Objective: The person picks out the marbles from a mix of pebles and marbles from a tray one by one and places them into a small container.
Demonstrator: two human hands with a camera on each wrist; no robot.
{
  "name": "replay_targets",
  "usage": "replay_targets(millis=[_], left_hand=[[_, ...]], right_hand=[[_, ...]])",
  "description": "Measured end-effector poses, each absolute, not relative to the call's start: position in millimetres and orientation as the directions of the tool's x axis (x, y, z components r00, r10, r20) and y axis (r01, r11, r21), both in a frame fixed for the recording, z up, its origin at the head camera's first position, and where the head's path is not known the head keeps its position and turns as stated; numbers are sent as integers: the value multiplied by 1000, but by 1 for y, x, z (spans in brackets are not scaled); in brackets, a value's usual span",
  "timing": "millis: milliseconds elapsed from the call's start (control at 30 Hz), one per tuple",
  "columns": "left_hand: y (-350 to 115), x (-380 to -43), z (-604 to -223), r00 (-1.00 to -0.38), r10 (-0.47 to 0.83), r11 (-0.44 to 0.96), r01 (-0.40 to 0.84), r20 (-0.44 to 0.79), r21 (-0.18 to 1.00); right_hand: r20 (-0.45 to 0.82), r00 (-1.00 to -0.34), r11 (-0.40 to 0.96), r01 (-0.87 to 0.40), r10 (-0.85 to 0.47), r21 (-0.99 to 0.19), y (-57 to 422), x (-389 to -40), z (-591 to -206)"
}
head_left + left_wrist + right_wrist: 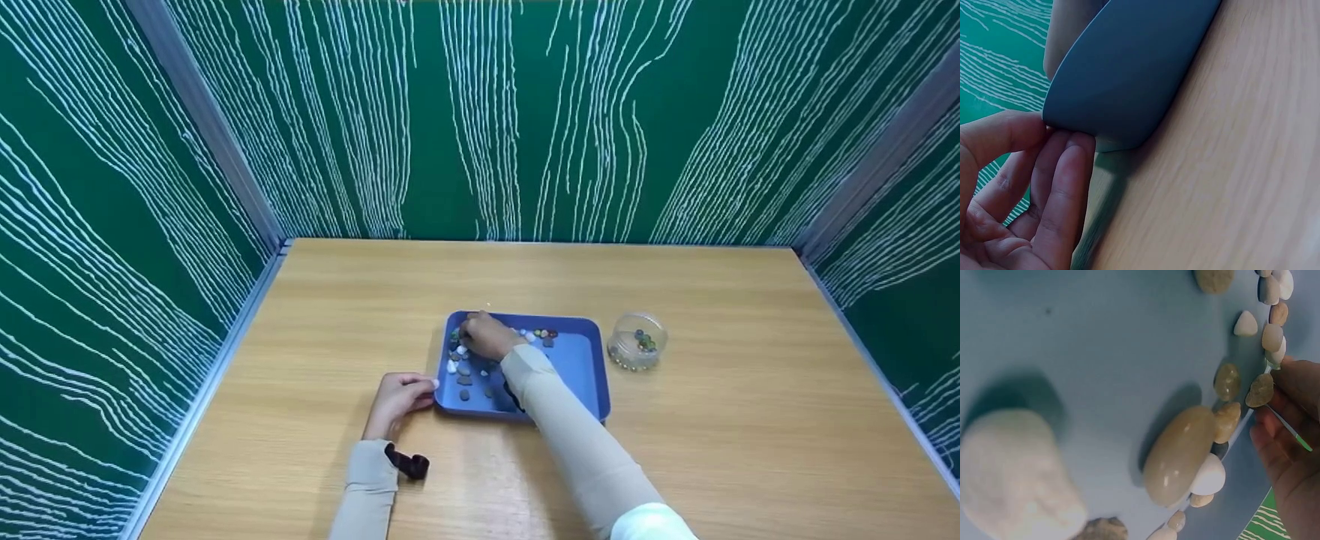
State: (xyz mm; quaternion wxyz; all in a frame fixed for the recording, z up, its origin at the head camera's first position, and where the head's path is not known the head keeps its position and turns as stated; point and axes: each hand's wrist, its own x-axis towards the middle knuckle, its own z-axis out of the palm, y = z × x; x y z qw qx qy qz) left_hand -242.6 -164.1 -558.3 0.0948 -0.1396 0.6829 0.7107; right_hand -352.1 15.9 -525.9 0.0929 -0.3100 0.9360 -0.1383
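A blue tray (581, 367) holds several pebbles and stones in white, grey and brown, many lined along its left and far sides. My left hand (401, 397) pinches the tray's near left corner, thumb at the rim and fingers against the outer wall (1117, 73). Over the tray's far left corner, my right hand (489, 336) reaches in with curled fingers. The right wrist view shows a brown pebble (1260, 390) between these fingertips, beside the row along the tray's side. A large smooth tan stone (1179, 455) and a white stone (1019, 475) lie nearby.
A clear round container (624, 335) with several marbles (646, 342) stands on the wooden table (360, 300), right of the tray. Green panels (480, 120) with white lines enclose the table's back and sides. A dark strap (409, 461) hangs at the left wrist.
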Motion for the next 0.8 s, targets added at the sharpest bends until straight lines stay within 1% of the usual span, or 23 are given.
replay_targets(millis=[167, 333, 567, 800], left_hand=[[-166, -241, -555, -945, -20, -65, -326, -328, 943], [-164, -234, -539, -950, -1, -76, -310, -311, 948], [-162, -228, -528, -952, -3, -73, -304, -305, 950], [-164, -233, -535, -949, -1, -57, -316, -316, 947]], right_hand=[[-66, -808, 778, -537, -585, -326, 13, -351, -525], [-22, -826, 787, -528, -563, -319, 10, -349, -525], [-69, -885, 846, -415, -461, -334, 3, -346, -523], [-79, -907, 870, -369, -414, -327, -3, -344, -521]])
